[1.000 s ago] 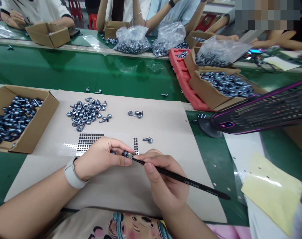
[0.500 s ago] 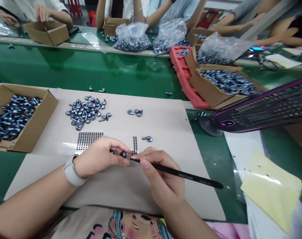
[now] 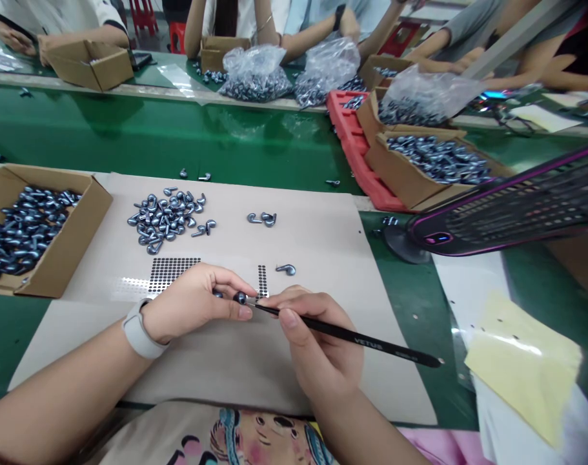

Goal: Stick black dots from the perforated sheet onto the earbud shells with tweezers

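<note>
A green desk [image 3: 13, 323] lies under the fingers [image 3: 235, 280], a glossy green strip [image 3: 143, 135] catching soft light crosses beyond them between pale edges [image 3: 158, 95], and far past them, leftward, red stools [image 3: 177, 36] stand on greyish floor [image 3: 159, 40].

Box [image 3: 83, 242] lies left of the earbud pile [image 3: 166, 221], which rests on the mat [image 3: 317, 232] behind the dots [image 3: 172, 274]; device [image 3: 492, 213] stands right.

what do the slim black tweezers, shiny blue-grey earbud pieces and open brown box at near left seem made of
Slim black tweezers: probably coated metal, satin black with a silvery tip.
Shiny blue-grey earbud pieces: likely plastic, metallic finish with sharp highlights; metal possible.
Open brown box: seemingly matt cardboard, thin plain walls.
</note>
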`<control>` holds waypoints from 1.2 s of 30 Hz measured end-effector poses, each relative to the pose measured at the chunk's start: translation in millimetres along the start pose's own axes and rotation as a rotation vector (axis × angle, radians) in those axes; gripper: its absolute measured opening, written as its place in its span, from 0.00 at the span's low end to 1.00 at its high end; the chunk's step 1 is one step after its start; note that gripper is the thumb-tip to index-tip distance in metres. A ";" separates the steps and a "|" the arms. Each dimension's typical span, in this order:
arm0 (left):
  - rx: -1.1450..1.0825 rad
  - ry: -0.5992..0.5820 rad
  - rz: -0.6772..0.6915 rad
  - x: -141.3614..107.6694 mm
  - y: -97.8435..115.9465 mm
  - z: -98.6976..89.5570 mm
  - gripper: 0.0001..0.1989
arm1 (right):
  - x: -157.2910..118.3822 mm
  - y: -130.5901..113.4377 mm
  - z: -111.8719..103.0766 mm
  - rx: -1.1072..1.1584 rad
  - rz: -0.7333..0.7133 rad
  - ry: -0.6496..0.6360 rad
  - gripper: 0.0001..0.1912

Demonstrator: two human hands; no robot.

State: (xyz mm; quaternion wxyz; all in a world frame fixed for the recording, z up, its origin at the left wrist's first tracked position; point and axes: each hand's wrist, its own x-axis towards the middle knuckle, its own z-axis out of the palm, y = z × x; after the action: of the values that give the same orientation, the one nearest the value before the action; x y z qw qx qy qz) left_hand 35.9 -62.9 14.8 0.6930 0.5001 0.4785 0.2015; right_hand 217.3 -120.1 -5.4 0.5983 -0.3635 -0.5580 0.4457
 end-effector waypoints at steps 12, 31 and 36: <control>0.073 0.004 0.023 -0.5 0.8 -0.1 0.12 | 3.0 -0.9 -2.7 -0.150 -0.021 -0.083 0.08; 0.079 0.009 0.061 0.1 0.4 -2.1 0.11 | 2.3 3.9 1.8 -0.001 0.003 0.045 0.04; 0.054 0.006 0.059 0.4 0.3 -1.7 0.11 | 4.4 2.7 0.6 -0.049 -0.015 -0.004 0.05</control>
State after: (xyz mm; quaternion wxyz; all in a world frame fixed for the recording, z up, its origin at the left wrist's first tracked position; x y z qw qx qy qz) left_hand 34.7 -61.6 14.8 0.6715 0.5320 0.4711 0.2102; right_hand 216.4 -115.2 -6.3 0.5911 -0.3731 -0.5728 0.4282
